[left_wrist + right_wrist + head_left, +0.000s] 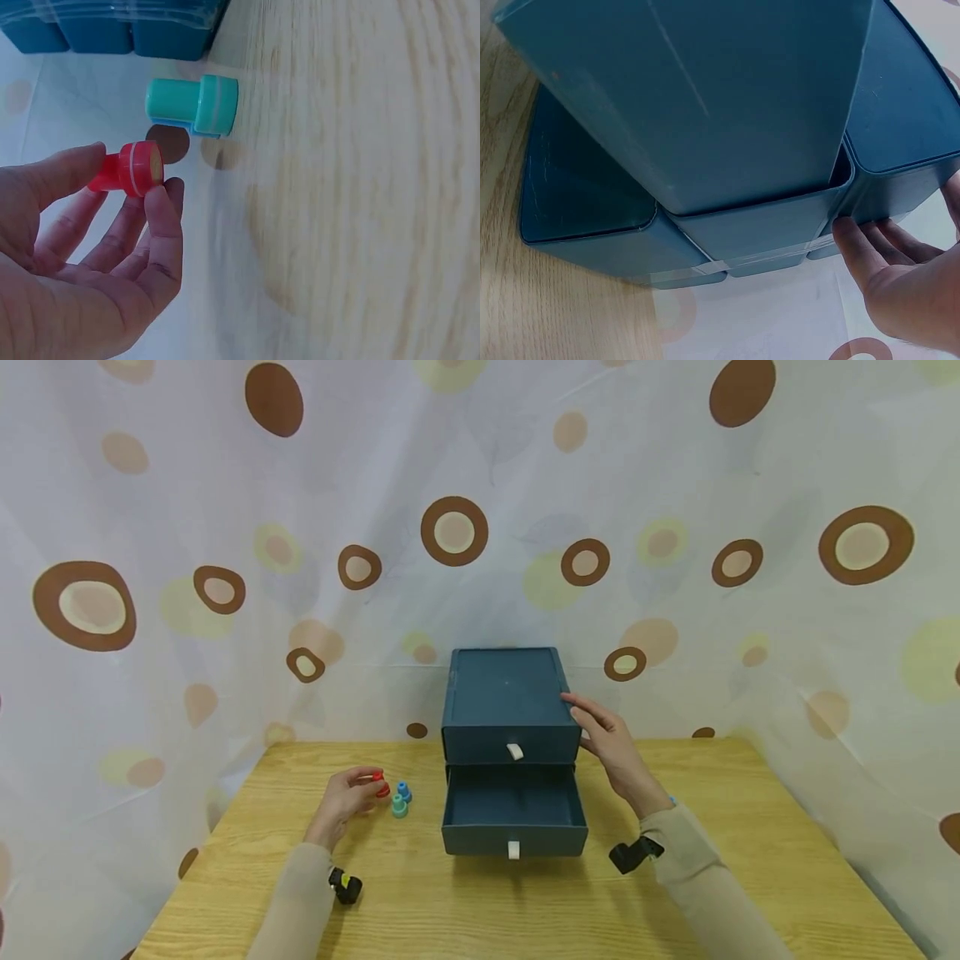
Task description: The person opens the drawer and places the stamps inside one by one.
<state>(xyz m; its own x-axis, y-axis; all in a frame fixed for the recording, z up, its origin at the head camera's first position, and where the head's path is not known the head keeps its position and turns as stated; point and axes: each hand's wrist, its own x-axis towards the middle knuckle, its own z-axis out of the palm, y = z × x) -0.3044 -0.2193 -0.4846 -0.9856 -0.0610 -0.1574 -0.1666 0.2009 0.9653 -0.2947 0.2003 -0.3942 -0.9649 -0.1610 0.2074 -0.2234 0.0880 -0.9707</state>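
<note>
My left hand (pixel 347 797) pinches a small red stamp (pixel 133 168) between thumb and fingertips, its flat pale face turned outward. Just right of that hand, a green stamp (pixel 399 807) and a blue stamp (pixel 404 791) stand close together on the table. A dark blue drawer cabinet (pixel 510 685) stands at the middle. Its middle drawer (pixel 513 841) is pulled out, and no item shows inside. My right hand (pixel 613 750) is at the cabinet's right side, its extended fingers (pixel 859 251) against the upper part.
The wooden table (pixel 405 902) runs back to a patterned curtain (pixel 510 460) close behind the cabinet. White pull tabs mark the top drawer (pixel 480 747) and the pulled-out one, which juts toward me. A bit of blue (pixel 672 799) shows behind my right wrist.
</note>
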